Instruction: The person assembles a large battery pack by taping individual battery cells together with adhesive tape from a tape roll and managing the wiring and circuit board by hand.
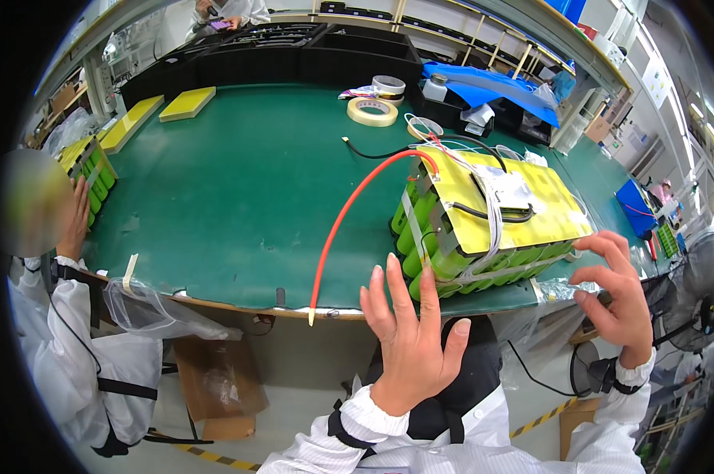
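Observation:
A battery pack (483, 229) of green cylindrical cells stands on the green workbench in front of me. Its top is a yellow board, and white tape straps run round its cells. On that board sit a silvery circuit module (509, 189), a bundle of white wires (494, 217) and a short black cable. From its left end a thick red cable (343, 207) arches to the bench's front edge. My left hand (412, 328) is open at the near left corner, fingertips at the cells; contact is unclear. My right hand (614, 292) is open, fingers bent, beside the near right corner.
Rolls of tape (372, 112) lie behind the pack, near black bins with blue sheeting (483, 83). Yellow boards (187, 103) lie at the far left. At the left edge a co-worker's hand (76, 217) rests on another green-celled pack (96, 178). A fan (695, 292) stands right.

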